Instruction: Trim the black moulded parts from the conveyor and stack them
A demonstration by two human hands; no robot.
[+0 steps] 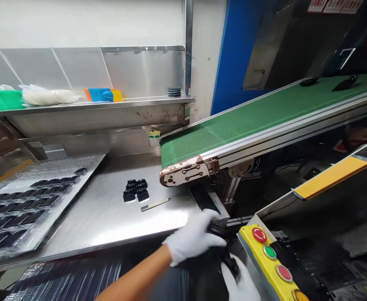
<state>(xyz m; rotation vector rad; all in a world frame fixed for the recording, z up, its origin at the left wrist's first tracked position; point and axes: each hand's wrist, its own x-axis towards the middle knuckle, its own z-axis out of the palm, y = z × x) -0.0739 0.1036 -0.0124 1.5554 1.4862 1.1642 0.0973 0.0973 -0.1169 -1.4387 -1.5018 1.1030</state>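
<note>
My left hand (194, 238) wears a white glove and is closed on a black plastic part (217, 228) at the steel table's near right corner. My right hand (241, 282), also in a white glove, sits just below it at the bottom edge, with its fingers curled around another dark black piece (232, 263). Both hands are close together, beside the yellow button box (273, 263). A small cluster of black plastic parts (135, 189) lies on the steel table (108, 213), with a thin stick-like tool (155, 204) next to it.
A clear tray (29, 200) holding rows of black parts rests on the left of the table. A green conveyor belt (265, 113) slopes up to the right with dark parts near its top. The shelf (85, 104) behind carries a green box, a white bag and coloured items.
</note>
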